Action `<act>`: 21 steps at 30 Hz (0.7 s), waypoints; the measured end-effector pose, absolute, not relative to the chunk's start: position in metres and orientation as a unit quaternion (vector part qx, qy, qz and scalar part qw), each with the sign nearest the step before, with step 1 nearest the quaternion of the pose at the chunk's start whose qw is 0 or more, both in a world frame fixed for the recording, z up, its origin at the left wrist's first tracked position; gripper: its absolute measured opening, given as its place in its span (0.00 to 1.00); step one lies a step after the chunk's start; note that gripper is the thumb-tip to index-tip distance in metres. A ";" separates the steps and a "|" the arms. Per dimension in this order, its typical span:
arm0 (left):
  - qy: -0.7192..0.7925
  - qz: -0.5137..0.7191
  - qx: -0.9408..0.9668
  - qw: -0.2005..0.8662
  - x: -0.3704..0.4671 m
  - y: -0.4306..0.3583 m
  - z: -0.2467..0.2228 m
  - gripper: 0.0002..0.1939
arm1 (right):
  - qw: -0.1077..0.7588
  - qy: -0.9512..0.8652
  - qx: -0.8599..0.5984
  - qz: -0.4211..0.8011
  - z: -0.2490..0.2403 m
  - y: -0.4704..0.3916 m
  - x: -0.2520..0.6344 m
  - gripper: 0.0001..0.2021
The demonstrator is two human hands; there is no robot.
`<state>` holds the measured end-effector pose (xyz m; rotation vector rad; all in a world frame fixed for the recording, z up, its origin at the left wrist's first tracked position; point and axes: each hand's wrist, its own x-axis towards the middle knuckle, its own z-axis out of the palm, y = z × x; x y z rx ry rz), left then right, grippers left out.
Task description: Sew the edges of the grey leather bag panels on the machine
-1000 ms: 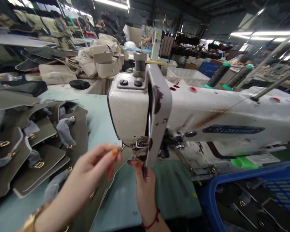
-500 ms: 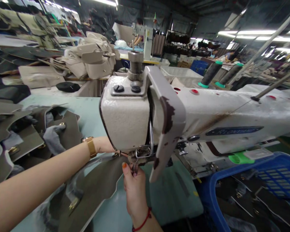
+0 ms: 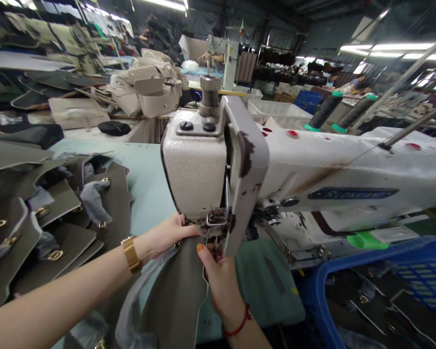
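A white sewing machine fills the middle of the view. An olive-grey leather panel with a plastic sheet on it lies under the machine's head. My left hand, with a gold watch on the wrist, reaches in from the left and presses the panel's far edge under the head. My right hand, with a red cord at the wrist, grips the panel's near edge just below the needle area, thumb up. The needle itself is hidden behind the grey face plate.
A pile of olive leather panels with brass fittings lies on the pale green table at the left. A blue plastic crate holding dark pieces stands at the lower right. Beige bags are stacked behind. Thread cones stand on the machine.
The panel has turned so that it now hangs lengthwise toward me. My left hand has drawn back from behind the machine head to its front. The right hand stays by the needle.
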<state>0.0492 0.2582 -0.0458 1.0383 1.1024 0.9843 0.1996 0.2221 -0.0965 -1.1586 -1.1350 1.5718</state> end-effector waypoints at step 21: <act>0.586 0.390 0.612 0.362 0.030 0.163 -0.161 0.32 | 0.257 -0.581 -0.455 0.625 -0.077 0.211 0.255 0.18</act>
